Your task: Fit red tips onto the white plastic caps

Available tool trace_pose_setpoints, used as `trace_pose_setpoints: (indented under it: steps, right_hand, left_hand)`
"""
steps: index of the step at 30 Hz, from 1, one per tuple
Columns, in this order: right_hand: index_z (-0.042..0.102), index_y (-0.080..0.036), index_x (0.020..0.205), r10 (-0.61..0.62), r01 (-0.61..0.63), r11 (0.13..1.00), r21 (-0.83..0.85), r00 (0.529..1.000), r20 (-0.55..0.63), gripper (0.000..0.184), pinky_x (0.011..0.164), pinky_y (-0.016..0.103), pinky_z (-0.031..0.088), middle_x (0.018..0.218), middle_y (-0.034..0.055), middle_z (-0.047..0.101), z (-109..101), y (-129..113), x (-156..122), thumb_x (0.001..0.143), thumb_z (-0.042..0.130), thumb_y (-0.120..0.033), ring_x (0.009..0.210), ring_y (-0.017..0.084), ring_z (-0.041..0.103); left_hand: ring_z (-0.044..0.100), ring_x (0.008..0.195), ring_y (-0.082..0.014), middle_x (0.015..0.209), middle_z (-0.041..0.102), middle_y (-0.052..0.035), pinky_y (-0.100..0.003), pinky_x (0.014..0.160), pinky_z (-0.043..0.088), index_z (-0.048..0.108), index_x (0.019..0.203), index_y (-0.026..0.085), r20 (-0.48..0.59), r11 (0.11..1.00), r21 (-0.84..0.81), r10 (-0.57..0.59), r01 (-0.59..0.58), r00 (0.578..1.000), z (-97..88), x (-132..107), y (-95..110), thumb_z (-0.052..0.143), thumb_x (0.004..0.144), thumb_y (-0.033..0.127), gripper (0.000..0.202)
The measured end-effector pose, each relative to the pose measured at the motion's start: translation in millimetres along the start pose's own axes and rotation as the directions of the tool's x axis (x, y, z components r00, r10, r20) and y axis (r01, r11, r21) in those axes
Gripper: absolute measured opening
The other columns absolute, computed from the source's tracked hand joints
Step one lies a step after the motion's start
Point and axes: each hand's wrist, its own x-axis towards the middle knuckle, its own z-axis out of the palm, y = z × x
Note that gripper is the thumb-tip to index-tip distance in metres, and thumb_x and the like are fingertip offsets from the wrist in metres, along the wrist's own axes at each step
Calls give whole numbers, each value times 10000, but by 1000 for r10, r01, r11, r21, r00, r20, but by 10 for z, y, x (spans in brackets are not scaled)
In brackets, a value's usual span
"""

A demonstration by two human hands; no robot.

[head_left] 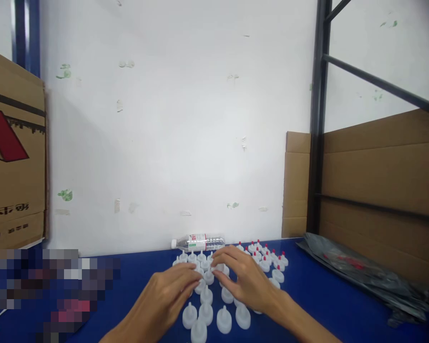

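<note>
Many white plastic nozzle caps (pixel 224 320) stand upright in a cluster on the blue table, their narrow spouts pointing up. My left hand (pixel 164 290) reaches in from the left, its fingers drawn together at the cluster's middle. Whatever lies between those fingertips is hidden. My right hand (pixel 245 278) comes from the right with thumb and fingers curled around a whitish nozzle cap (pixel 219 267), partly covered by the fingers. Behind my right hand is a group of white caps with red tips (pixel 264 263). Two caps without red tips (pixel 278 275) sit at its near side.
A clear plastic bottle (pixel 198 242) lies on its side against the white wall. Dark plastic bags (pixel 361 276) rest on the blue table (pixel 128 271) at right, by cardboard (pixel 382 190) and a black metal frame (pixel 316 143). A printed carton (pixel 14 186) stands at left, above a pixelated area.
</note>
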Motion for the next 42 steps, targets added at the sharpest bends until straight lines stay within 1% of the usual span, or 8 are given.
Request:
trace_pose_setpoints:
  steps: [2,6,11,16,21,34,38,42]
  right_hand:
    - [636,-225,1055,6,-6,999,36,1000,5,129,867,337,541,1061,61,696,52,-53,-15,945,593,-174,1002,207,660]
    - [638,-220,1060,-48,47,999,22,998,31,146,838,330,543,1073,68,700,105,-88,-44,935,592,-160,971,203,662]
    - [626,-222,1054,-90,90,996,14,996,15,146,821,321,543,1060,66,711,102,-137,-33,927,602,-154,946,199,673]
    - [628,-226,1042,-102,102,995,-6,995,-10,139,797,316,543,1055,63,717,105,-170,-36,922,604,-159,925,197,683]
    - [630,-226,1039,-95,95,995,20,995,1,139,808,316,543,1061,60,718,139,-151,-69,920,610,-158,942,199,684]
    - [631,-226,1047,-58,59,998,6,996,-69,138,792,317,542,1041,60,713,138,-216,-29,937,598,-151,927,204,680]
    - [629,-218,1054,-108,108,994,2,992,-66,146,779,311,549,1036,61,720,149,-201,-50,933,601,-141,907,196,681]
    - [630,-200,1034,-185,184,983,-17,978,-97,123,765,297,561,1032,68,732,151,-168,-71,932,610,-135,887,185,695]
  left_hand:
    - [700,1063,-198,1027,751,-65,-261,881,576,654,1150,223,-22,995,23,95,-94,995,62,-2,64,450,1028,150,248]
    - [696,935,-185,966,707,-84,-214,693,576,650,1107,209,-59,979,88,188,-182,980,116,13,123,460,994,75,258]
    - [692,931,-176,922,691,-76,-203,692,582,650,1133,207,-90,960,163,245,-228,965,85,19,94,435,980,52,306]
    - [675,982,-183,993,694,-82,-232,739,589,625,1225,231,-66,974,107,206,-198,976,79,-34,21,422,981,30,375]
    - [667,856,-164,929,691,-61,-218,678,562,646,1122,218,-80,992,-27,120,-122,990,109,-27,26,490,1006,95,230]
    - [671,892,-162,966,695,-62,-207,698,547,643,1158,225,-103,996,-51,71,-77,992,129,-47,55,477,1021,108,245]
    - [680,871,-156,947,695,-56,-187,675,540,665,1089,228,-115,995,-53,72,-79,991,146,-39,81,512,1012,136,194]
    - [665,710,-123,969,698,-28,-178,614,539,669,1021,248,-89,986,-129,-116,104,989,135,-29,146,587,987,236,90]
